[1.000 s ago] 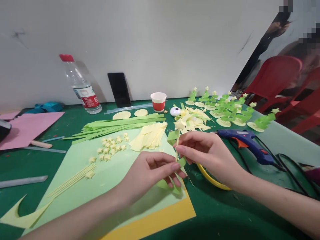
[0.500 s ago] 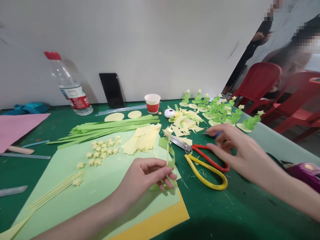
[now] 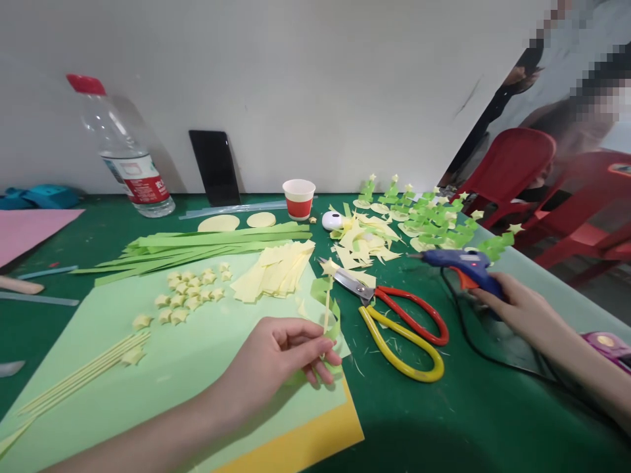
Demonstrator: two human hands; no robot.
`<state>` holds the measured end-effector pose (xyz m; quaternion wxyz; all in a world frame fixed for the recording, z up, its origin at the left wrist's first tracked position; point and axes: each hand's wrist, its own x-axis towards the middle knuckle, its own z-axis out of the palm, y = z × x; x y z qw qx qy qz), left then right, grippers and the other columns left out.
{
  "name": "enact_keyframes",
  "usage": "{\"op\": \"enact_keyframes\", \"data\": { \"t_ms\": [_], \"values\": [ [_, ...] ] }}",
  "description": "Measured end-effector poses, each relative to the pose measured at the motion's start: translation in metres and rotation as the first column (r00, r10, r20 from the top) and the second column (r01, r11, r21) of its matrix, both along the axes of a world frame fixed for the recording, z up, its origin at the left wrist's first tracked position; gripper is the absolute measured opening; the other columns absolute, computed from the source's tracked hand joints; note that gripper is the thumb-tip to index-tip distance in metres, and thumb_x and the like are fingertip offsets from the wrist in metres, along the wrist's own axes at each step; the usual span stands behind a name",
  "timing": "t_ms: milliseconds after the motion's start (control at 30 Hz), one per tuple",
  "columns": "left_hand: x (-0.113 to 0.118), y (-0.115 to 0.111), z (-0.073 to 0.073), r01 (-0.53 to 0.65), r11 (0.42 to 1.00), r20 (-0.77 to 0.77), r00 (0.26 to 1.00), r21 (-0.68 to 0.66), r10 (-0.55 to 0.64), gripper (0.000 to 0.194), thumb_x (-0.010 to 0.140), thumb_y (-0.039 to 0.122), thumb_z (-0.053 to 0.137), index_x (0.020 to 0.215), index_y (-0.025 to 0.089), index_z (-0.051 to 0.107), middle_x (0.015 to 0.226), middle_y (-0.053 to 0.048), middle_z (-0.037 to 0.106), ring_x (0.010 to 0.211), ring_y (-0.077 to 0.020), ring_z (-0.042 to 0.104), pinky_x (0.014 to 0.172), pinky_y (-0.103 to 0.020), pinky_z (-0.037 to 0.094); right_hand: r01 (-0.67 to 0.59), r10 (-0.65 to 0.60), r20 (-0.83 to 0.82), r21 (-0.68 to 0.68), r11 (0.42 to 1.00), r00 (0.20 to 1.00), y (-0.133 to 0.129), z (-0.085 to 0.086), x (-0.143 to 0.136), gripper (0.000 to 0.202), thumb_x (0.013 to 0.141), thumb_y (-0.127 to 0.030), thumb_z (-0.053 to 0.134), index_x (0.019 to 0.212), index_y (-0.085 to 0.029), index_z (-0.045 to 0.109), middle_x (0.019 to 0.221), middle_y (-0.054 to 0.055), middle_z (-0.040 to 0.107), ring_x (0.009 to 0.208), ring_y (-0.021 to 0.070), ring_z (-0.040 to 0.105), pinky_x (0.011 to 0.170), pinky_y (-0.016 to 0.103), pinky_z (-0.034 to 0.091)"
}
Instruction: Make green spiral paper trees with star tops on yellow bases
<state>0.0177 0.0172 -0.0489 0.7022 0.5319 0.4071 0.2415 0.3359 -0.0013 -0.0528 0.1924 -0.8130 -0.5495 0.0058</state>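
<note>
Between the thumb and fingers of my left hand (image 3: 288, 355) stands a thin pale stick (image 3: 327, 309), with a folded paper star (image 3: 329, 266) on its top. A green paper strip (image 3: 336, 315) curls around the stick; its lower part is hidden by my fingers. My right hand (image 3: 522, 305) is closed round the handle of a blue glue gun (image 3: 458, 263), whose nozzle points left. Red-and-yellow-handled scissors (image 3: 401, 328) lie between my hands. Small loose paper stars (image 3: 190, 289) and a bundle of thin sticks (image 3: 93, 364) rest on a light green sheet (image 3: 197, 368).
Green paper strips (image 3: 197, 246), cream paper pieces (image 3: 273, 269) and a paper cup (image 3: 299, 200) stand farther back. Several star-topped paper plants (image 3: 438, 213) crowd the right rear. A bottle (image 3: 133, 164) and phone (image 3: 215, 167) are by the wall. The glue gun's cord (image 3: 473, 345) trails right.
My right hand has moved right from above the scissors handles and now grips the glue gun. My left hand keeps its hold on the stick. The view has shifted slightly.
</note>
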Motion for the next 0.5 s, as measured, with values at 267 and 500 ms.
{"op": "enact_keyframes", "data": {
  "t_ms": [267,500],
  "values": [
    [0.003,-0.005,-0.004,-0.034,0.991,0.099,0.994,-0.129,0.047,0.017,0.07,0.028,0.066,0.061,0.013,0.065,0.061,-0.001,0.07,0.054,-0.0099,0.062,0.052,-0.017,0.046,-0.081,0.05,-0.611,-0.023,0.996,0.79,-0.029,0.031,-0.043,0.025,0.066,-0.042,0.064,0.076,-0.027,0.047,0.063,0.001,0.057,0.059,0.0185,0.056,0.055,0.027,0.048],
    [0.002,-0.013,-0.01,0.028,0.988,0.071,0.997,-0.151,-0.018,0.016,0.071,0.03,0.066,0.062,0.017,0.068,0.063,0.0,0.072,0.06,-0.0115,0.063,0.056,-0.017,0.045,-0.029,-0.081,-0.542,-0.191,0.981,0.836,-0.032,0.022,-0.079,0.05,0.046,-0.053,0.073,0.083,-0.024,0.058,0.075,0.007,0.066,0.069,0.0267,0.06,0.054,0.032,0.052]
  ]
}}
